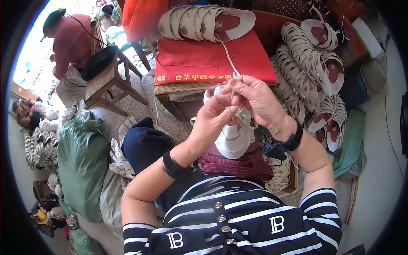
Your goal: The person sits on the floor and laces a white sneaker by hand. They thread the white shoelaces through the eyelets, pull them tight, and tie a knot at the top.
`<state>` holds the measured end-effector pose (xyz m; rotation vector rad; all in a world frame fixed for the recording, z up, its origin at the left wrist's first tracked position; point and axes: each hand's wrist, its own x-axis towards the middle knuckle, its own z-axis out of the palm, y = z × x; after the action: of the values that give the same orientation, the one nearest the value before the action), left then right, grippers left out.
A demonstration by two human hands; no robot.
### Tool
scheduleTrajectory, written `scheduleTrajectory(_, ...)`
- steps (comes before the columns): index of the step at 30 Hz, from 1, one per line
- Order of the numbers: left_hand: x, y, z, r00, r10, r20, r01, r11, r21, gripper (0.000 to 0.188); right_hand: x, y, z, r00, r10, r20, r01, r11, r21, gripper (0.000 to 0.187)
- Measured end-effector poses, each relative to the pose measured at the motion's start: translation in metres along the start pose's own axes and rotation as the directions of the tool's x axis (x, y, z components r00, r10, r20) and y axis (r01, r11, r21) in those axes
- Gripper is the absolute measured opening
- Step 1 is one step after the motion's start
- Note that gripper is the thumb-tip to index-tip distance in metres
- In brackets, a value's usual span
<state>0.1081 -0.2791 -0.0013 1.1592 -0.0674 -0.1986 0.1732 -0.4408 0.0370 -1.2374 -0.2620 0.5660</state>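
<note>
My left hand (216,114) and my right hand (256,98) meet over my lap, fingers pinched together. Between them is the end of a white lace (230,59), which stretches up across the red cloth. Just beneath my hands a white shoe (232,143) rests on maroon striped cloth (238,163) on my lap; my hands hide part of it. Which fingers grip the lace most tightly is hard to see.
Nested cream shoe uppers (187,23) lie on a red cloth (204,57) over a small table. More stacked uppers (304,55) stand to the right. A wooden stool (104,85), a green sack (80,165) and a seated person (72,38) are on the left.
</note>
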Motion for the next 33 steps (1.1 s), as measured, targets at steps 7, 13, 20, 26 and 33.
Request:
scheduleTrajectory(7,0.007,0.011,-0.043,0.993,-0.098,-0.065,0.097,0.995,-0.018,0.021,-0.014,-0.005,-0.038,0.957,0.11,-0.269,-0.025,0.953,0.302,0.023)
scheduleTrajectory(13,0.022,0.074,-0.251,0.874,0.215,-0.436,-0.346,0.905,-0.247,0.019,-0.082,-0.055,-0.263,0.675,-0.507,-0.536,0.576,0.816,-0.046,0.013)
scheduleTrajectory(20,0.009,0.041,-0.212,0.782,0.325,-0.532,0.005,0.85,0.527,0.048,-0.067,-0.03,-0.187,0.626,-0.635,-0.454,0.011,0.589,-0.808,0.028)
scheduleTrajectory(26,-0.012,0.021,-0.076,0.914,0.354,0.197,-0.335,0.385,0.86,0.045,-0.044,-0.008,-0.061,0.972,-0.227,0.06,0.189,0.605,-0.774,0.02)
scheduleTrajectory(33,0.006,0.008,-0.055,0.876,0.26,0.405,-0.477,0.349,0.807,0.026,-0.016,0.016,-0.033,0.922,-0.287,0.259,0.313,0.165,-0.935,0.016)
